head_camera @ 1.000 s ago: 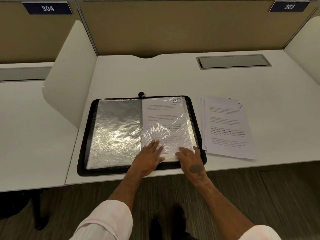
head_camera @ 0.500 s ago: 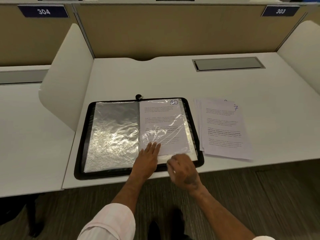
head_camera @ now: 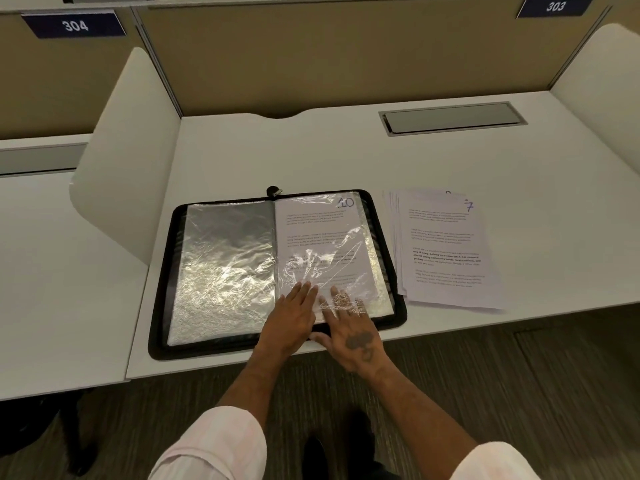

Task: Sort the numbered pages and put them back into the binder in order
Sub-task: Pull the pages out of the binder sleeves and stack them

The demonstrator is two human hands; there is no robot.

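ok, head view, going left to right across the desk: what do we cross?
In order: white divider panel → binder's empty plastic sleeve → sleeved page marked 10 → loose page stack topped by 7.

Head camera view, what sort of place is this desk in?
Likely a library or office study carrel row: white desks parted by curved white side dividers, a tan back panel carrying dark blue number plates 304 and 303, and a flush grey metal cable hatch.
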